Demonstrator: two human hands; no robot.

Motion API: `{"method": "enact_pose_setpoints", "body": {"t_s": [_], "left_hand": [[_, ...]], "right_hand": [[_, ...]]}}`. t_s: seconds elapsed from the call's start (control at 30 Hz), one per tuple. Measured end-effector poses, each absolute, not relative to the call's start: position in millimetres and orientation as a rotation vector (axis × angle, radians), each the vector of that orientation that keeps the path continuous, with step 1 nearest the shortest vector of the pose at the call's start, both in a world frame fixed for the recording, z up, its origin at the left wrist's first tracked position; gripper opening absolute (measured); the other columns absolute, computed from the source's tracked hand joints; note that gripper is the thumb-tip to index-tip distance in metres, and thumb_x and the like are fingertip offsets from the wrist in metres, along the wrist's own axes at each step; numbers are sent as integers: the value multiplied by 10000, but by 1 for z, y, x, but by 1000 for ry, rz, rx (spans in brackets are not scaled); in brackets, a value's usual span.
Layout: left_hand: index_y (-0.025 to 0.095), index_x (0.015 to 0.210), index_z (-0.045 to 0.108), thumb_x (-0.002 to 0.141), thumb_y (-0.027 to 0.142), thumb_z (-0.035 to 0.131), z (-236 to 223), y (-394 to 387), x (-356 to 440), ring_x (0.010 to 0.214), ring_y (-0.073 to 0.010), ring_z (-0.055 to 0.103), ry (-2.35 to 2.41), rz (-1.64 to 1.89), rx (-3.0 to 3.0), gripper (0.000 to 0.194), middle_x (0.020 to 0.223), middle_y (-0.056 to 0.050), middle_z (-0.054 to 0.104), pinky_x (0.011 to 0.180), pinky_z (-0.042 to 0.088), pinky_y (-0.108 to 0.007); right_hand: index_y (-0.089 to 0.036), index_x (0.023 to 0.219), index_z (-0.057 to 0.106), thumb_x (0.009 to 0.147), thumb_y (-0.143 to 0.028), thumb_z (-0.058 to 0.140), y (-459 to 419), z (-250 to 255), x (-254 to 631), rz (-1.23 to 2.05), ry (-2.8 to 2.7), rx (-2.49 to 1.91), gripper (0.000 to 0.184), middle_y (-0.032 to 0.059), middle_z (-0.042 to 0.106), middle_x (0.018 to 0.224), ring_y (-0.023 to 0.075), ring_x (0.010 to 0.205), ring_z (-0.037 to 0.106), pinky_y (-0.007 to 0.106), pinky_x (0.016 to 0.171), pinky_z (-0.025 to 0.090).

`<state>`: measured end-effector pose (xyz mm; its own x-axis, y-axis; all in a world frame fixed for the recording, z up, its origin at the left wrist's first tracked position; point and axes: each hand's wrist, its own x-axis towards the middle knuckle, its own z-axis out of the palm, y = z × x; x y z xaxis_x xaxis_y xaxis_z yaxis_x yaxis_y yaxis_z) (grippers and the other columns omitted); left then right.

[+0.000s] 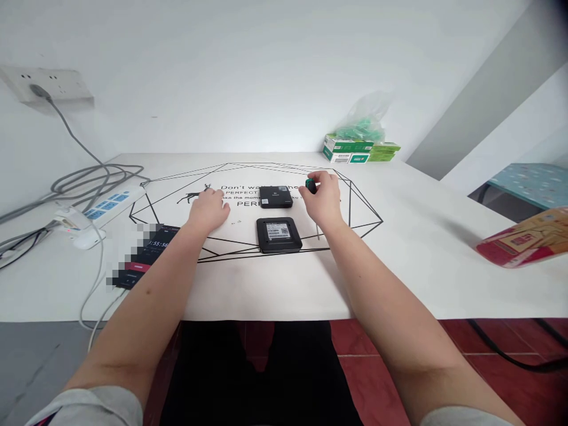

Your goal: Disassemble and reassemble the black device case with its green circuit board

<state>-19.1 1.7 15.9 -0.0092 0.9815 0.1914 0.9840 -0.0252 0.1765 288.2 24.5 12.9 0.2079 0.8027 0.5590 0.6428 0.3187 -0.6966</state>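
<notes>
Centre of the frame: the right hand [323,198] closes its fingertips around the handle of a screwdriver [311,186], whose shaft points downward, presumably so that the tip leads. Left of centre, the left hand [207,211] lies palm down, thumb apart from the fingers, gripping nothing visible. Between the hands, a labelled black case [278,235] lies below a black box [276,197], both probably set there for easy reach (tiny specks [236,223] to their left defy identification). A phone [155,244], lower left, faces upward, likely for viewing.
</notes>
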Motion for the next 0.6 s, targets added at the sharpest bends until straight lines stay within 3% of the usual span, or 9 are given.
{"method": "enact_pose_setpoints", "body": {"t_s": [0.13, 0.23, 0.33, 0.4, 0.5, 0.6], "left_hand": [[104, 1221, 741, 1016, 441, 604, 13, 5, -21, 1279, -496, 667, -2556, -388, -1983, 417, 1339, -302, 705, 1025, 566, -580], [155, 1010, 733, 993, 387, 627, 7, 10, -21, 1221, -485, 703, -2643, -534, -1986, 256, 1231, -277, 747, 1019, 560, -565], [203, 894, 663, 1011, 394, 625, 7, 13, -22, 1195, -458, 721, -2669, -703, -1949, 228, 1117, -234, 764, 1027, 564, -559], [223, 896, 610, 1013, 369, 643, 10, 15, -21, 1144, -414, 747, -2755, -1115, -1880, 190, 1052, -188, 758, 1007, 590, -546], [234, 932, 549, 1035, 282, 614, 17, 15, -17, 991, -306, 799, -2811, -1832, -1761, 131, 971, -119, 741, 915, 655, -470], [231, 949, 525, 1049, 225, 606, 21, 12, -10, 896, -227, 815, -2725, -2387, -1748, 128, 921, -72, 716, 897, 682, -406]], "right_hand": [[-197, 1202, 663, 913, -188, 707, 34, 6, 302, 269, -1640, -1715, 292, 152, 651, 1294, 285, 1156, 678, 504, 1099, 551], [-174, 1233, 678, 929, -196, 712, 40, -2, 307, 338, -1783, -1889, 306, 194, 667, 1325, 306, 1136, 695, 490, 1037, 581], [-160, 1153, 712, 871, -135, 746, 42, -10, 307, 371, -1853, -1930, 285, 201, 717, 1244, 324, 1102, 713, 492, 1011, 597], [-152, 1152, 722, 874, -158, 755, 41, -10, 306, 372, -1881, -1931, 280, 217, 725, 1247, 347, 1139, 713, 517, 1036, 593], [-164, 1258, 713, 953, -325, 728, 33, 1, 304, 326, -1917, -1841, 345, 225, 691, 1373, 368, 1274, 676, 570, 1142, 549], [-227, 1353, 707, 947, -483, 747, 19, 17, 303, 486, -2175, -1404, 482, 164, 681, 1462, 358, 1366, 654, 588, 1195, 535]]}}
